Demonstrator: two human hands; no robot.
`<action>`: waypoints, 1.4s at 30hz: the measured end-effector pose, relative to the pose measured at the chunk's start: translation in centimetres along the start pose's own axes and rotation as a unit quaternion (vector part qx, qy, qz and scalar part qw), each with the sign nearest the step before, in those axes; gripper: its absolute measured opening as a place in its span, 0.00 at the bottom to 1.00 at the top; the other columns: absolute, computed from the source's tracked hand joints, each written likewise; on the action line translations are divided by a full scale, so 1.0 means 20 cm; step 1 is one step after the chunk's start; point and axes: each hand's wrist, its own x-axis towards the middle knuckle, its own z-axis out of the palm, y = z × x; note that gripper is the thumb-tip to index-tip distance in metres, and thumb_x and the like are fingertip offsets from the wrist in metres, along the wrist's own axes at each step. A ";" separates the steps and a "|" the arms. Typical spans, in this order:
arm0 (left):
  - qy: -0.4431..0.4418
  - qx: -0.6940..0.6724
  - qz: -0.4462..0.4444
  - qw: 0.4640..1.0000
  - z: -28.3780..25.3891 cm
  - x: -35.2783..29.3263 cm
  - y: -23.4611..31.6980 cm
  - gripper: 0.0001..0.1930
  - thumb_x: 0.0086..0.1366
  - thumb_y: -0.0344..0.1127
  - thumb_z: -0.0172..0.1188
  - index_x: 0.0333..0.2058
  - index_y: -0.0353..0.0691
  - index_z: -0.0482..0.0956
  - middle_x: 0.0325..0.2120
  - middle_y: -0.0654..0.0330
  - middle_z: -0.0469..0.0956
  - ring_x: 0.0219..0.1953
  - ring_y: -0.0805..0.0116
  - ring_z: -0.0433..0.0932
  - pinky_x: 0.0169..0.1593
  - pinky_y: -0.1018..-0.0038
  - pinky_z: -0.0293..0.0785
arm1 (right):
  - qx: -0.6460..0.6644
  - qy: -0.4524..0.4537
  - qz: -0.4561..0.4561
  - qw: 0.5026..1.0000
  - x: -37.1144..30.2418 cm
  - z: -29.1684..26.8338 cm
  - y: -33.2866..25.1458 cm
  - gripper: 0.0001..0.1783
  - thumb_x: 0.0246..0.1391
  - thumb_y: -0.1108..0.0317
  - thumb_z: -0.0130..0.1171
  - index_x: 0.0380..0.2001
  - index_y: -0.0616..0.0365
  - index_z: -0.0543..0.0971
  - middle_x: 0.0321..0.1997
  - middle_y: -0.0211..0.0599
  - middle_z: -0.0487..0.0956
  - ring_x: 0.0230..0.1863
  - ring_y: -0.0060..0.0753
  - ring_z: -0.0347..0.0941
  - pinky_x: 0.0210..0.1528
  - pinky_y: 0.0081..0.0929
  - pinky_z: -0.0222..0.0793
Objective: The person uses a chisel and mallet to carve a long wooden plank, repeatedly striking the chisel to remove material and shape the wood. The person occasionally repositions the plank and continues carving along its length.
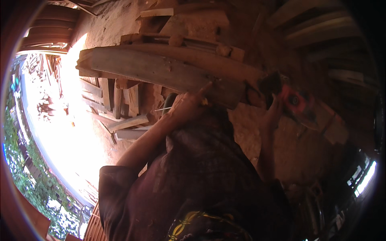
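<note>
My left hand point(188, 106) is on the near edge of a long, wide, weathered wooden board point(148, 67). Its index finger stretches over the board's face, while the other fingers curl round a slim tool. A thin pale rod point(163, 109) sticks out on one side of that hand, and a yellow end point(205, 101) shows on the other; the tool's kind is unclear. In shade beyond the board's right end is my right hand point(273, 112), upright with fingers beside a red-and-black object point(295, 99) with a round dark centre. Darkness hides its grip.
Stacked timber offcuts point(120, 98) lie left of my left arm. Two rounded lumps point(223, 50) sit along a wooden piece behind the board. More planks point(321, 28) lie in the dim far right. Bright daylight enters at the left, over reddish dusty ground point(247, 124).
</note>
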 end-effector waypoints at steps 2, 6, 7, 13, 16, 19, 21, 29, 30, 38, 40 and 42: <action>-0.005 -0.012 0.049 0.999 -0.01 0.01 0.02 0.36 0.62 0.44 0.70 0.69 0.47 0.72 0.43 0.45 0.87 0.46 0.41 0.86 0.50 0.50 0.82 | -0.042 -0.041 0.009 0.998 0.05 -0.02 0.07 0.30 0.61 0.63 0.68 0.64 0.62 0.75 0.61 0.54 0.79 0.66 0.61 0.73 0.68 0.52 0.69; -0.016 -0.035 0.173 0.984 -0.12 0.04 0.15 0.27 0.60 0.42 0.71 0.57 0.43 0.79 0.43 0.48 0.87 0.45 0.41 0.86 0.49 0.51 0.82 | -0.138 -0.116 0.030 0.983 0.17 -0.09 0.00 0.31 0.56 0.62 0.72 0.60 0.62 0.78 0.59 0.53 0.82 0.63 0.58 0.77 0.65 0.49 0.72; -0.012 -0.030 0.184 0.982 -0.12 0.05 0.19 0.25 0.59 0.41 0.72 0.55 0.42 0.80 0.42 0.49 0.87 0.45 0.42 0.86 0.48 0.51 0.82 | -0.139 -0.130 0.039 0.981 0.20 -0.09 -0.01 0.30 0.55 0.59 0.73 0.58 0.63 0.79 0.56 0.53 0.83 0.61 0.59 0.78 0.63 0.51 0.73; -0.020 -0.053 0.270 0.961 -0.10 0.09 0.30 0.19 0.51 0.33 0.71 0.44 0.38 0.82 0.35 0.51 0.84 0.42 0.47 0.86 0.48 0.53 0.82 | -0.052 -0.254 0.128 0.957 0.35 -0.16 0.03 0.35 0.54 0.47 0.71 0.54 0.67 0.82 0.54 0.56 0.84 0.58 0.59 0.80 0.61 0.48 0.75; -0.001 -0.047 0.292 0.955 -0.10 0.07 0.29 0.15 0.56 0.36 0.72 0.41 0.40 0.82 0.35 0.54 0.83 0.41 0.48 0.85 0.47 0.54 0.81 | 0.040 -0.253 0.182 0.949 0.38 -0.17 0.06 0.39 0.54 0.46 0.70 0.59 0.69 0.80 0.57 0.57 0.84 0.59 0.55 0.81 0.64 0.43 0.73; 0.023 -0.040 0.302 0.952 -0.09 0.08 0.26 0.14 0.59 0.38 0.73 0.41 0.41 0.82 0.35 0.55 0.83 0.40 0.48 0.84 0.46 0.54 0.81 | 0.119 -0.236 0.221 0.939 0.42 -0.20 0.00 0.42 0.53 0.48 0.72 0.63 0.70 0.78 0.59 0.53 0.84 0.60 0.47 0.81 0.65 0.38 0.72; 0.032 -0.035 0.302 0.952 -0.10 0.07 0.25 0.15 0.58 0.38 0.73 0.42 0.41 0.82 0.35 0.55 0.82 0.41 0.49 0.84 0.48 0.55 0.81 | 0.207 -0.223 0.258 0.917 0.42 -0.27 -0.15 0.43 0.52 0.49 0.74 0.62 0.70 0.78 0.58 0.49 0.83 0.59 0.44 0.80 0.65 0.37 0.72; 0.040 -0.058 0.300 0.951 -0.11 0.19 0.26 0.14 0.57 0.37 0.73 0.40 0.42 0.80 0.36 0.56 0.80 0.43 0.49 0.84 0.52 0.54 0.80 | 0.462 0.019 0.208 0.862 0.21 -0.46 -0.60 0.17 0.61 0.68 0.68 0.49 0.66 0.79 0.38 0.37 0.81 0.39 0.30 0.79 0.41 0.26 0.75; 0.049 -0.073 0.306 0.948 -0.11 0.20 0.25 0.14 0.57 0.36 0.73 0.40 0.43 0.80 0.37 0.57 0.80 0.43 0.49 0.84 0.52 0.54 0.80 | 0.496 -0.012 0.223 0.839 0.19 -0.48 -0.62 0.11 0.62 0.71 0.65 0.45 0.65 0.80 0.35 0.34 0.80 0.35 0.26 0.79 0.39 0.24 0.74; 0.026 -0.053 0.261 0.964 -0.15 0.26 0.25 0.16 0.56 0.35 0.75 0.42 0.44 0.80 0.42 0.57 0.82 0.43 0.50 0.86 0.48 0.56 0.83 | 0.513 -0.017 0.325 0.794 -0.15 -0.42 -0.58 0.06 0.63 0.73 0.62 0.41 0.64 0.80 0.26 0.32 0.76 0.22 0.24 0.73 0.26 0.25 0.66; 0.035 -0.057 0.278 0.958 -0.15 0.29 0.24 0.17 0.54 0.36 0.76 0.42 0.44 0.81 0.42 0.58 0.82 0.44 0.50 0.86 0.46 0.55 0.83 | 0.518 0.001 0.341 0.785 -0.17 -0.44 -0.60 0.05 0.63 0.73 0.62 0.40 0.64 0.80 0.25 0.32 0.76 0.22 0.24 0.72 0.26 0.25 0.66; 0.049 -0.063 0.305 0.949 -0.14 0.32 0.23 0.18 0.53 0.36 0.76 0.42 0.45 0.81 0.42 0.59 0.83 0.43 0.51 0.87 0.45 0.56 0.84 | 0.519 0.012 0.352 0.779 -0.17 -0.48 -0.65 0.06 0.64 0.73 0.62 0.41 0.64 0.80 0.25 0.31 0.75 0.22 0.24 0.72 0.26 0.25 0.65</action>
